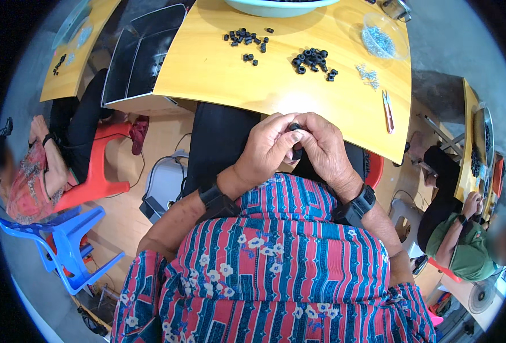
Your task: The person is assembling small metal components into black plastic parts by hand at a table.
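Observation:
My left hand [267,143] and my right hand [323,144] meet in front of my body at the table's near edge. Their fingers are closed together around a small black rubber-like part [296,127], which is mostly covered by the thumbs and fingertips. Beyond them on the yellow table [224,71] lies a pile of black ring-shaped parts [310,59]. Farther left is a scattered group of short black cylindrical parts [245,39]. Small clear pieces [368,76] lie to the right, near a pair of snips [388,112] with reddish-brown handles.
A clear bowl [401,50] of shiny pieces and a metal cup [396,10] stand at the far right, a pale blue basin [281,8] at the far edge. A dark-lined box [128,102] adjoins the table's left. Seated people [38,186] are on both sides; a blue chair [84,248] stands left.

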A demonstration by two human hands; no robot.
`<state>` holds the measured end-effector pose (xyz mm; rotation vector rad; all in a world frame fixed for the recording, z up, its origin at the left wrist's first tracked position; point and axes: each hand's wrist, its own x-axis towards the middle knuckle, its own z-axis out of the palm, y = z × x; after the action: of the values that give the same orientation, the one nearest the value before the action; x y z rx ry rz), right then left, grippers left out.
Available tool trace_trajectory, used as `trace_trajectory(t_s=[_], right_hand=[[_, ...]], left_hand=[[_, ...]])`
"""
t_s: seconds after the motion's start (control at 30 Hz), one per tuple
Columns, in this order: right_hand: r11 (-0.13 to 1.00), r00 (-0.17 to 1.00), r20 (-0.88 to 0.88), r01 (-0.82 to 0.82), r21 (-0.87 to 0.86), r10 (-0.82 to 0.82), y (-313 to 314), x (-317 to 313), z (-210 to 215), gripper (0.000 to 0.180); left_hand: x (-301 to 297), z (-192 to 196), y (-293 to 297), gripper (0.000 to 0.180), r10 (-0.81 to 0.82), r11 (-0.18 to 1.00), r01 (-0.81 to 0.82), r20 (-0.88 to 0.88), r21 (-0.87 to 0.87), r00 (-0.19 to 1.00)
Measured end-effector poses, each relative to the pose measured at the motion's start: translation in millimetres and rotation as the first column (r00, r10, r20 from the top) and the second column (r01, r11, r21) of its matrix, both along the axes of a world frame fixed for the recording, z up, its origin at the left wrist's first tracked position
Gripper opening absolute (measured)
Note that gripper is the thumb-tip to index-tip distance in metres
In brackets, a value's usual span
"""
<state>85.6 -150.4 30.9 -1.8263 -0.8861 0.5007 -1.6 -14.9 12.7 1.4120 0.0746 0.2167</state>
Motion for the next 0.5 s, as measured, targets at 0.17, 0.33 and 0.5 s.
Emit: trace_trajectory(t_s=[0.17, 0.33, 0.5], right_hand=[[1.000, 0.997, -0.078, 0.026, -0.008, -0.026, -0.6, 1.5, -2.0, 0.018], [0.999, 0.993, -0.118, 0.032, 0.013, -0.030, -3.8, -0.6, -1.5, 0.017], [0.998, 0.974, -0.223, 0.054, 0.021, -0.048, 3.3, -5.1, 3.2, 0.015]], left_hand=[[2.2, 1.7, 2.2, 0.032, -0.060, 0.997, 0.062, -0.054, 0.050, 0.997], [1.1, 0.3, 2.4, 0.033, -0.097, 0.995, 0.096, -0.102, -0.010, 0.990], [-2.3, -5.1, 2.8, 0.032, -0.052, 0.998, 0.055, -0.092, 0.024, 0.994]])
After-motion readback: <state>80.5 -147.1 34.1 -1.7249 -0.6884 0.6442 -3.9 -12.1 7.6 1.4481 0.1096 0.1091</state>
